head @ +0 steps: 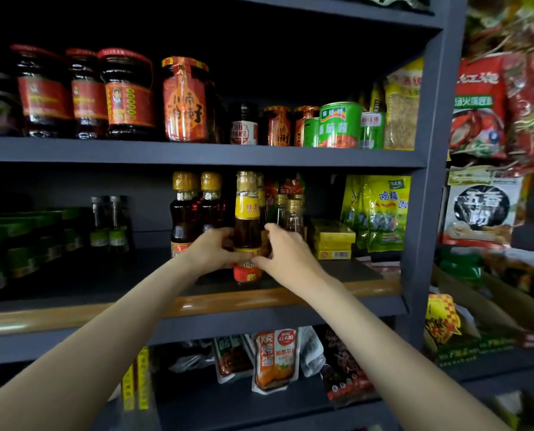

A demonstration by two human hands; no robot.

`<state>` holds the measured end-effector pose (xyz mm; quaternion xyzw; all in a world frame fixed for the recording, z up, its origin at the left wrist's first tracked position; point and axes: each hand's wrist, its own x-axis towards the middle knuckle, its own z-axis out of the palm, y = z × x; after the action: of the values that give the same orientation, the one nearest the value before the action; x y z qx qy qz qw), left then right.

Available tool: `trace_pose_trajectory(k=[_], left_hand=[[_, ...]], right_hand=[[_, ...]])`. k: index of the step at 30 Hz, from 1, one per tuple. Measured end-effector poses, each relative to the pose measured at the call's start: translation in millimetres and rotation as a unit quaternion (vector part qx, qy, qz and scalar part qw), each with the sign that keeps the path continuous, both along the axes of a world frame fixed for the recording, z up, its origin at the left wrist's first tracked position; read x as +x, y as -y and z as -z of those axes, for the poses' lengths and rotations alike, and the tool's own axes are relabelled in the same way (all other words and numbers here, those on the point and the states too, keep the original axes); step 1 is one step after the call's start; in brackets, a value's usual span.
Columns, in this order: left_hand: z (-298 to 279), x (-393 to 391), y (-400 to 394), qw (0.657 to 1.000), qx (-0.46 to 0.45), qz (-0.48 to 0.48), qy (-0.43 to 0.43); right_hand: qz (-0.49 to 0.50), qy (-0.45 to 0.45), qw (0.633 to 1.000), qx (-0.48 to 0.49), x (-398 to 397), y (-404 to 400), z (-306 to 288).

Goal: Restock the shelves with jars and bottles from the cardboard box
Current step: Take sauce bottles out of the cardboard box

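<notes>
A tall bottle (247,225) of dark liquid with a gold cap and yellow neck label stands upright at the centre of the frame, on the middle shelf (197,301) near its front edge. Both hands clamp it from opposite sides at its lower body: the left hand (211,251) wraps the left flank, thumb across the front label, and the right hand (286,255) presses in from the right, fingers curled behind and thumb meeting the label low down. The bottle sits between the two palms.

Just left of it and slightly behind stand two shorter oil bottles (197,209) with gold caps. To its right rear are smaller bottles (290,213), then yellow boxes (332,239) and yellow packets (377,209). On the upper shelf (197,152), a row of red-labelled jars (129,94) runs from upper left toward green cans (340,124). Sauce pouches (275,359) lie on the bottom shelf, lower centre.
</notes>
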<state>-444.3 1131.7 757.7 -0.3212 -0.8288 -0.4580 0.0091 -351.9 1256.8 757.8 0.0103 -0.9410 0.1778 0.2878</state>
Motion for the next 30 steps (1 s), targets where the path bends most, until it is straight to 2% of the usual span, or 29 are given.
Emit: trace_pose_trajectory(k=[3, 5, 8, 10, 13, 16, 19, 20, 21, 22, 24, 26, 28, 30], left_hand=[[-0.9, -2.8, -3.7, 0.998, 0.026, 0.013, 0.059], [-0.9, -5.6, -5.8, 0.996, 0.025, 0.0, 0.088], [-1.0, -10.4, -11.0, 0.998, 0.001, -0.054, 0.045], [0.1, -12.8, -15.4, 0.994, -0.005, -0.108, 0.001], [0.6, -15.4, -23.5, 0.991, 0.004, -0.136, -0.011], [-3.4, -18.8, -29.9, 0.991, -0.002, -0.134, -0.011], [-3.7, -22.0, -30.8, 0.987, -0.072, -0.14, -0.039], [-2.4, -21.8, -31.1, 0.983, -0.097, -0.146, -0.056], [-1.5, -21.7, -31.8, 0.98, -0.113, -0.151, -0.071], [-1.2, -21.5, -32.2, 0.978, -0.12, -0.151, -0.079], [-1.5, -21.3, -33.4, 0.979, -0.119, -0.148, -0.079], [-2.6, -21.5, -33.7, 0.98, -0.114, -0.141, -0.08], [-1.5, -23.2, -33.6, 0.984, -0.099, -0.13, -0.07], [1.0, -24.9, -33.7, 0.988, -0.081, -0.119, -0.059]], right_hand=[[0.041, 0.054, 0.998, 0.003, -22.7, 7.2, -4.4], [0.059, 0.077, 0.995, -0.028, -34.1, 7.9, -4.8], [0.078, 0.076, 0.992, -0.065, -44.5, 10.3, -5.0], [0.104, 0.069, 0.991, -0.052, -49.5, 13.9, -3.7], [0.13, 0.05, 0.99, 0.001, -51.2, 19.6, -4.5], [0.139, -0.027, 0.986, 0.086, -37.7, 13.0, -5.1], [0.123, -0.188, 0.97, 0.098, -11.6, -10.9, -0.7], [0.125, -0.216, 0.964, 0.095, -6.0, -21.3, 0.5], [0.138, -0.205, 0.965, 0.087, -3.8, -32.3, 0.3], [0.153, -0.155, 0.974, 0.064, -6.8, -43.7, -0.1], [0.149, 0.005, 0.988, -0.04, -18.9, -59.3, -1.3], [0.108, 0.107, 0.984, -0.093, -31.6, -64.4, -0.5], [0.065, 0.129, 0.977, -0.159, -42.4, -68.3, 0.6], [0.019, 0.146, 0.95, -0.277, -51.6, -71.6, -2.2]])
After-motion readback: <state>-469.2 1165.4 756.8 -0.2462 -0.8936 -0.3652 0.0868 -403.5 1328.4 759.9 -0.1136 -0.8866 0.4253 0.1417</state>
